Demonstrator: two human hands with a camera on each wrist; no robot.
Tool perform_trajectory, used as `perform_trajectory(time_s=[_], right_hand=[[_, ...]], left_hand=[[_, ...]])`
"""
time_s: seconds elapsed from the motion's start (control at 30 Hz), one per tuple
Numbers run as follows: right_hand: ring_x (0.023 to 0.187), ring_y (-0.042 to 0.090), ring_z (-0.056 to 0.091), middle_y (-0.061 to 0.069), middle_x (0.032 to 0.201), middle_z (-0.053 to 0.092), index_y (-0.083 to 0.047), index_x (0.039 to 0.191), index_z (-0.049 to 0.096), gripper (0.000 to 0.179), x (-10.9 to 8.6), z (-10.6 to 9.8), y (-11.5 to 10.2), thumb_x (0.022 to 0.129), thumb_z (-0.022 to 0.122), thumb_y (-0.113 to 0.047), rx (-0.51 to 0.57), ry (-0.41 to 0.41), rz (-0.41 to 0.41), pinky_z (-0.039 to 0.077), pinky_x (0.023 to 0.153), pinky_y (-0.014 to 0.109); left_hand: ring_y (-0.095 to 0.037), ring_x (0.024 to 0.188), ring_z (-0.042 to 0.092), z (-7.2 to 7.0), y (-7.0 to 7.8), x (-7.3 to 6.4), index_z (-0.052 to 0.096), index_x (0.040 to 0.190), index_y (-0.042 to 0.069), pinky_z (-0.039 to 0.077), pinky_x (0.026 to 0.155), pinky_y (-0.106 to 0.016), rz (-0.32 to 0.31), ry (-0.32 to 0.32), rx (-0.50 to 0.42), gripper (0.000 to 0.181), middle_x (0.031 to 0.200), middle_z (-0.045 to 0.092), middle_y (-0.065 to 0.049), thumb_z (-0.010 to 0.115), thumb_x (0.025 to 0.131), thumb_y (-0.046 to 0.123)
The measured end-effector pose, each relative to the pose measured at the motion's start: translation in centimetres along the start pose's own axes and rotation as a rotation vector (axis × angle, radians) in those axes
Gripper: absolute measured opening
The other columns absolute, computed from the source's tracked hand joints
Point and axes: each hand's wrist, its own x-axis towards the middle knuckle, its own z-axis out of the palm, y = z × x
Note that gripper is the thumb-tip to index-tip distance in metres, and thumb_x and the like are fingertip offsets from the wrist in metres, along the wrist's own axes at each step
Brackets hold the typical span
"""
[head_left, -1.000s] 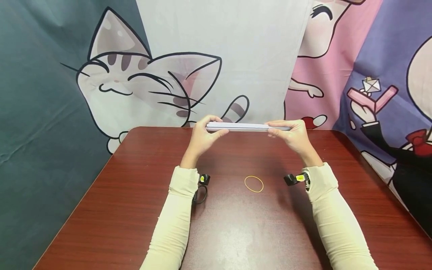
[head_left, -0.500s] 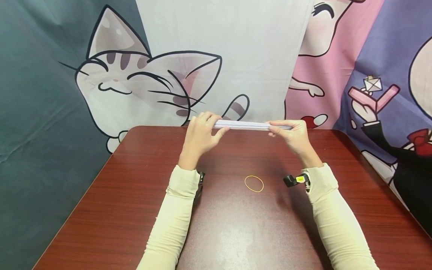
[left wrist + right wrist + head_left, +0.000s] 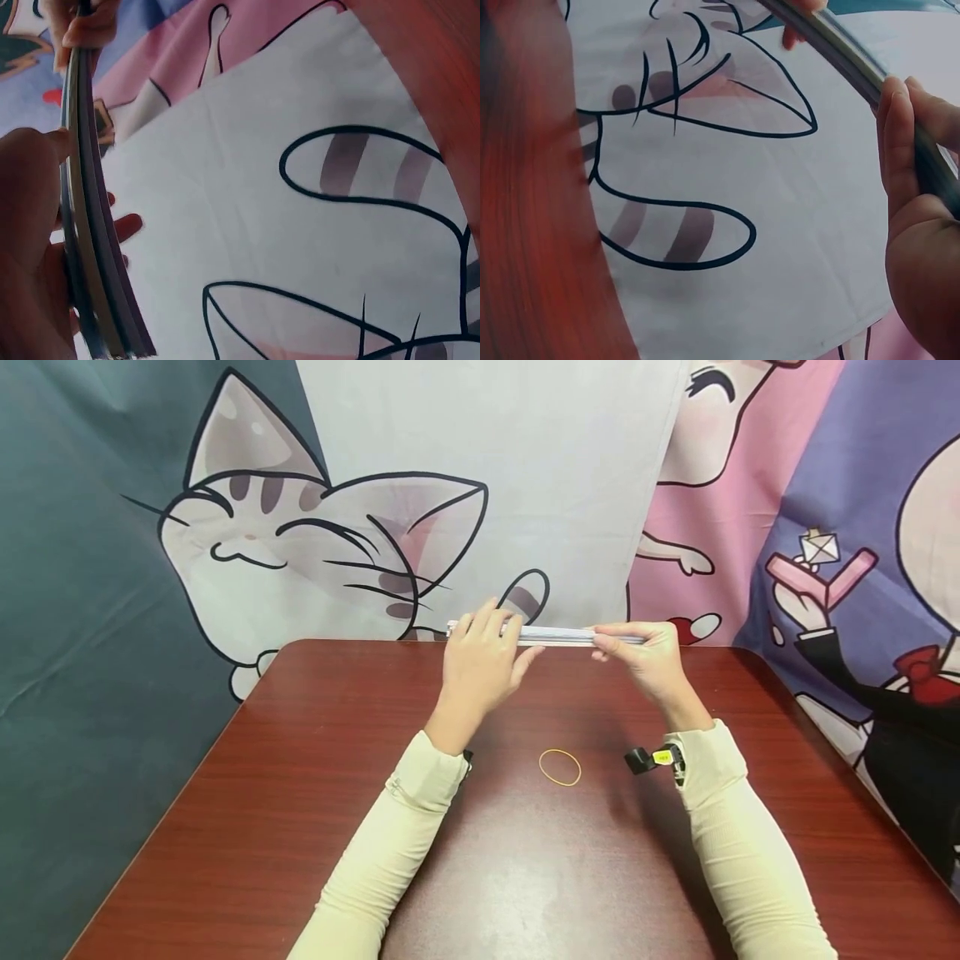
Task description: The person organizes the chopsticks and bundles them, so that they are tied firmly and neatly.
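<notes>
A thin stack of papers (image 3: 558, 635) is held level above the far part of the table, seen edge-on with whitish layered edges. My right hand (image 3: 648, 660) pinches its right end between thumb and fingers. Across the stack's left part lies my left hand (image 3: 480, 668), fingers spread and nearly straight, thumb apart below. Layers of grey, tan and purple show on the papers (image 3: 97, 225) in the left wrist view, where left fingertips (image 3: 129, 226) stick out past the far side. A yellow rubber band (image 3: 560, 785) lies on the table below the hands.
The reddish-brown wooden table (image 3: 225, 827) runs back to a cloth backdrop (image 3: 570, 460) with cartoon figures. Black wrist cameras are strapped at both cuffs, the right camera (image 3: 640, 761) plainly visible.
My left hand has let its grip on the left end loosen, spread its fingers and slid right along the stack, whose left end now shows beyond it. The right hand keeps its pinch.
</notes>
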Motion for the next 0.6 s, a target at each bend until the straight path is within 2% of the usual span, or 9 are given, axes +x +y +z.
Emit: perform_trajectory(time_s=[0.13,0.23,0.33,0.6], right_hand=[[0.064,0.021,0.068,0.017,0.088,0.069,0.018,0.092,0.064,0.02,0.0,0.2,-0.2,0.074,0.068,0.012,-0.039,-0.003,-0.005,0.054,0.061,0.029],[0.064,0.023,0.068,0.018,0.089,0.069,0.02,0.092,0.063,0.02,0.0,0.1,-0.2,0.074,0.068,0.012,-0.063,-0.015,-0.018,0.054,0.061,0.029],[0.065,0.024,0.068,0.019,0.09,0.069,0.021,0.093,0.062,0.021,0.0,0.1,-0.3,0.074,0.067,0.013,-0.076,-0.025,-0.03,0.054,0.06,0.03],[0.062,0.029,0.066,0.023,0.092,0.067,0.022,0.092,0.062,0.021,0.0,0.8,-1.0,0.072,0.065,0.019,-0.121,-0.065,-0.087,0.053,0.055,0.031]], left_hand=[[-0.023,0.101,0.055,0.8,-0.3,0.1,0.059,0.098,0.013,0.037,0.093,-0.038,0.004,0.012,0.029,0.052,0.095,0.062,-0.003,0.048,0.084,0.061],[-0.024,0.088,0.056,1.3,-0.4,0.1,0.057,0.092,0.012,0.04,0.085,-0.039,0.012,0.01,0.049,0.051,0.087,0.06,-0.003,0.047,0.084,0.062],[-0.023,0.082,0.053,1.8,-0.5,-0.1,0.055,0.087,0.011,0.04,0.075,-0.039,0.021,0.024,0.055,0.053,0.082,0.056,-0.003,0.041,0.086,0.062],[-0.022,0.07,0.048,2.3,-1.0,-0.5,0.051,0.08,0.01,0.038,0.065,-0.038,0.049,0.151,0.094,0.054,0.073,0.049,-0.003,0.035,0.089,0.061]])
